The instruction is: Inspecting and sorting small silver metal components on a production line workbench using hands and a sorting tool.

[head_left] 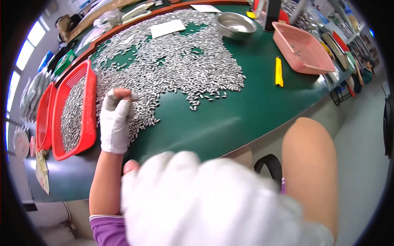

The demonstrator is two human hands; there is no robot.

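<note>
L hand (117, 123), gloved, is at the near-left edge of the silver-piece pile (176, 61), thumb + fingertips pinched close, can't tell if a piece is btwn them. R hand (213, 201), also gloved, is big & blurry on the near side of the pile, grip hidden so idk. Green table (201, 127) shows btwn the pile's ragged near edge and the table's edge, so there's room near + right. Left of pile, tight for moving: red basket (89, 115) w/ more pieces. Right of pile: yellow tool (278, 73), then pink basket (316, 65). Steel bowl (238, 26) is by its far-right corner; brown raised edge (110, 35) bounds its far side.
</note>
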